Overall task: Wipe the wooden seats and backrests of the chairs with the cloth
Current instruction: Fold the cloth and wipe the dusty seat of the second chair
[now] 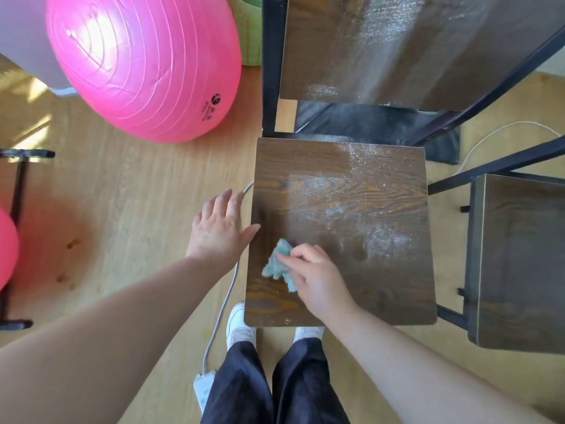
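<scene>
R hand (318,280) grips cloth (279,264) on seat (351,194); L hand (218,229) open beside.

Chairs: two, the centre chair (351,209), with one seat and one backrest (397,47) visible, and the right chair (519,264), with one seat panel visible. Pink balls: two, the large ball (143,62) and the edge ball (7,249), cut by the left border; cloth (276,264): one; hands: two, the left hand (218,231) and the right hand (318,280); white shoes: two, the left shoe (238,325) and the right shoe (308,332). Cables: two, the grey cable (226,298) and the white cable (489,133); power strip (203,390): one; green object (249,29): one; black mat (382,127): one.
</scene>
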`<act>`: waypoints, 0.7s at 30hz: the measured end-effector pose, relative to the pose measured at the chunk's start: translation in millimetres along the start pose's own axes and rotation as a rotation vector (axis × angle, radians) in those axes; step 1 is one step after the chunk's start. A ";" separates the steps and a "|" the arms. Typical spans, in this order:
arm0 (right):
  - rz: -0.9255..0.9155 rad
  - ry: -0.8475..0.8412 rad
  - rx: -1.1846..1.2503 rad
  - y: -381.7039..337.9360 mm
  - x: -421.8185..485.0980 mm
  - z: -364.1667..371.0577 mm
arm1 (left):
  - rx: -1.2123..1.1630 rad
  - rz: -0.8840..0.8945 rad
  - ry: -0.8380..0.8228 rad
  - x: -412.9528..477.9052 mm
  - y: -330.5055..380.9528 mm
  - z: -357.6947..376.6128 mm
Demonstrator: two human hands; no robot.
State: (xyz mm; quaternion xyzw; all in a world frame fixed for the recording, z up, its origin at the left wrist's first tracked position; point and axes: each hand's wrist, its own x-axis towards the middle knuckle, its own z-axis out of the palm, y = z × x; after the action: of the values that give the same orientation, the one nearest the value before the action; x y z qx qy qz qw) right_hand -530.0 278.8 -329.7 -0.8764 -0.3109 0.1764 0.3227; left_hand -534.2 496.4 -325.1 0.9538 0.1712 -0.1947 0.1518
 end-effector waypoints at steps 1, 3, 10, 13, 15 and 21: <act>0.046 0.077 0.001 10.9 16.9 -11.0 | 0.000 0.006 0.001 4.3 6.2 0.0; 0.102 0.202 -0.056 31.2 59.8 -33.9 | -0.003 0.020 0.014 14.7 18.4 -1.2; 0.182 0.222 -0.124 70.8 179.6 -80.1 | -0.004 0.078 0.064 60.6 48.7 -13.4; 0.215 0.153 -0.126 74.3 199.4 -75.3 | 0.005 0.077 0.066 75.4 48.8 -16.3; 0.227 0.109 -0.112 75.9 201.1 -67.0 | 0.022 0.079 0.065 79.9 46.3 -16.4; 0.330 0.067 -0.061 72.8 181.5 -46.9 | 0.035 0.078 0.025 66.4 39.0 -8.7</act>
State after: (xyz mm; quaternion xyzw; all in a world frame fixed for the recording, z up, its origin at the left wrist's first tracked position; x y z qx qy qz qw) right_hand -339.6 333.4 -364.4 -0.9303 -0.1569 0.1880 0.2731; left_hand -458.8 482.4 -336.9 0.9646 0.1324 -0.1796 0.1405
